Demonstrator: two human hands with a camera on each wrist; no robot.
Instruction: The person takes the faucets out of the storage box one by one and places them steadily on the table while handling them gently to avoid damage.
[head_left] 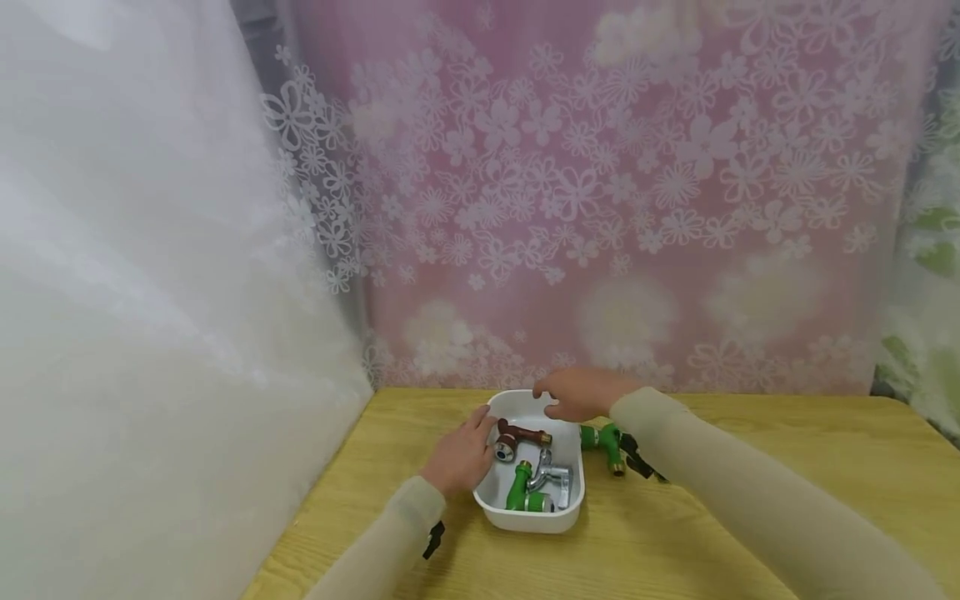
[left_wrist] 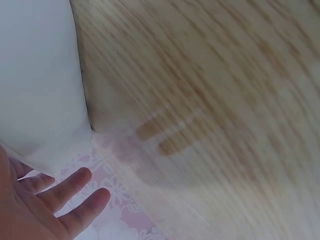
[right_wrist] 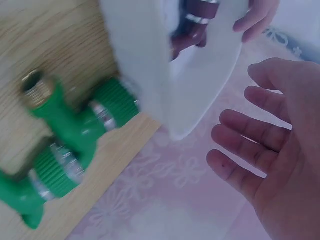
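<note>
A white oblong basin (head_left: 528,522) stands on the table and contains a brown tap (head_left: 527,434), a chrome tap (head_left: 555,474) and a green tap (head_left: 516,490). My left hand (head_left: 461,455) lies along the basin's left side, its fingers extended at the rim. Over the far right corner hovers my right hand (head_left: 585,393), with nothing in its grasp. The right wrist view shows that hand's fingers (right_wrist: 250,147) spread and loosely bent, apart from the basin wall. Green taps (right_wrist: 65,117) lie on the table just right of the basin, partly hidden by my right arm in the head view.
The wood-grain table (head_left: 757,467) reaches back to a pink flowered curtain (head_left: 600,208). A white sheet (head_left: 150,292) hangs along the left edge. Black devices (head_left: 434,540) sit under both wrists.
</note>
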